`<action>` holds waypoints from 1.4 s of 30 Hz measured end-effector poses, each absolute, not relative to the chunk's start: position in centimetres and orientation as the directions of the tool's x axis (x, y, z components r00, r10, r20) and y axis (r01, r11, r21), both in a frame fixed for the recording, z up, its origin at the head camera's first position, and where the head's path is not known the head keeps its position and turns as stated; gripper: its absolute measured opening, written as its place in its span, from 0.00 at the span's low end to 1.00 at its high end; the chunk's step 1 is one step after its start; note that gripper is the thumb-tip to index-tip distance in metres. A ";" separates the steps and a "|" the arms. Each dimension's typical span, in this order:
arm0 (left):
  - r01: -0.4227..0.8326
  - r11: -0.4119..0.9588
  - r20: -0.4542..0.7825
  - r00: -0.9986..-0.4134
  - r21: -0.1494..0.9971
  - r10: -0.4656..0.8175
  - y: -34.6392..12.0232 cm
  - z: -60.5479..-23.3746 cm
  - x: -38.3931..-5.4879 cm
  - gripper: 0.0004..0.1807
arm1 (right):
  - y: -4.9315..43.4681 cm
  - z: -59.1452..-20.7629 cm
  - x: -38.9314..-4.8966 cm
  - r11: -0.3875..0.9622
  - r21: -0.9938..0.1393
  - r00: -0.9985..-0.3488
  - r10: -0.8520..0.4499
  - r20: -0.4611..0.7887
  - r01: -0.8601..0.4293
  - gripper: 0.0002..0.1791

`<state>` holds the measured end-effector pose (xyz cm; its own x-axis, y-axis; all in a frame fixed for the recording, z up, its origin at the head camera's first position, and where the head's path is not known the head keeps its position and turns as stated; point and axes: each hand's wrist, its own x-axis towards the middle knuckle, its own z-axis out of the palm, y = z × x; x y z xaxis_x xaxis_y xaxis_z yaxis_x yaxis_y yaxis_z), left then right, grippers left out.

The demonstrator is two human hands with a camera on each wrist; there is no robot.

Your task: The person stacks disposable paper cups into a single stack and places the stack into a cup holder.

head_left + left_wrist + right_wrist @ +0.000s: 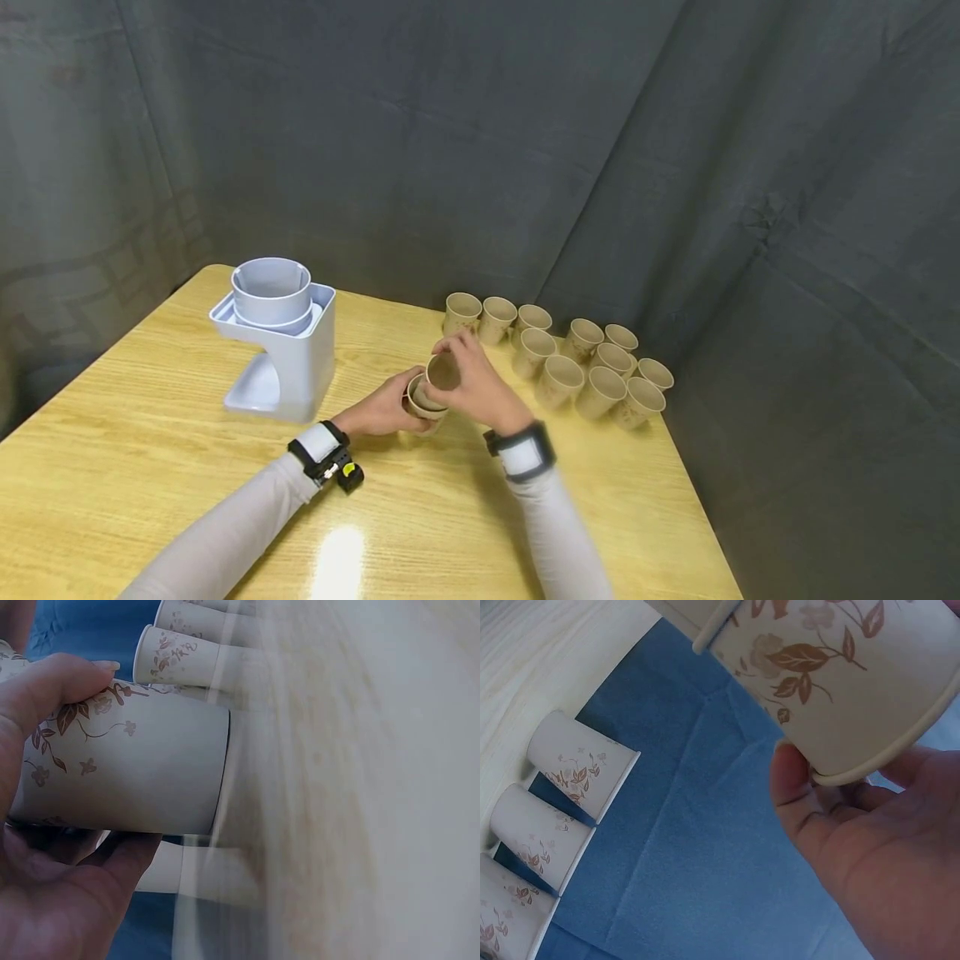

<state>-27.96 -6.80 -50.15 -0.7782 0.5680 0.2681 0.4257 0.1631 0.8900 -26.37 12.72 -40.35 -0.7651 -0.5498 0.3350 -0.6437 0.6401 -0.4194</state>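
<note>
My left hand point(381, 406) grips a tan paper cup point(150, 757) round its side, low over the table. That cup bears a brown leaf and flower print, and its mouth faces up in the head view. My right hand point(483, 387) pinches a second paper cup point(840, 682) near its rim, thumb on one side and fingers on the other. In the right wrist view the narrow end of this upper cup sits at the rim of the lower one. How deep it reaches inside, I cannot tell.
Several more paper cups point(559, 380) stand upright along the far right of the wooden table point(420, 533). To the left is a white stand point(318, 367) with a round white container point(272, 310) on top. Dark cloth point(420, 150) hangs behind the table.
</note>
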 end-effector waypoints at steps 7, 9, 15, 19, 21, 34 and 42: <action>0.416 0.155 0.259 -0.774 0.896 0.577 -6.7 -50.1 -28.0 0.45 | 12.2 -40.6 -26.2 0.652 -0.420 -0.772 -0.578 0.264 -0.632 0.29; 0.416 0.156 0.260 -0.775 0.896 0.577 -6.8 -50.1 -28.0 0.46 | 12.1 -40.7 -26.2 0.659 -0.409 -0.772 -0.586 0.247 -0.631 0.29; 0.420 0.151 0.266 -0.774 0.895 0.575 -6.8 -50.2 -28.0 0.45 | 11.8 -40.9 -26.3 0.659 -0.384 -0.757 -0.615 0.220 -0.647 0.30; 0.422 0.148 0.269 -0.772 0.895 0.576 -6.8 -50.2 -28.1 0.45 | 11.7 -41.2 -26.3 0.671 -0.357 -0.754 -0.628 0.193 -0.650 0.30; 0.421 0.143 0.271 -0.771 0.896 0.576 -6.8 -50.2 -28.1 0.46 | 11.6 -41.3 -26.3 0.679 -0.345 -0.756 -0.630 0.178 -0.648 0.30; 0.398 0.149 0.246 -0.777 0.905 0.580 -6.9 -50.2 -27.9 0.44 | 11.4 -41.8 -26.6 0.685 -0.328 -0.750 -0.648 0.135 -0.651 0.29; 0.395 0.144 0.243 -0.772 0.907 0.587 -7.0 -50.2 -27.9 0.44 | 11.5 -41.6 -26.7 0.696 -0.357 -0.769 -0.629 0.115 -0.623 0.31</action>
<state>-27.91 -6.99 -50.19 -0.7724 0.5866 0.2433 0.3952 0.1441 0.9072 -26.68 11.50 -41.65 -0.7686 -0.6295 0.1145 -0.6232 0.6960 -0.3566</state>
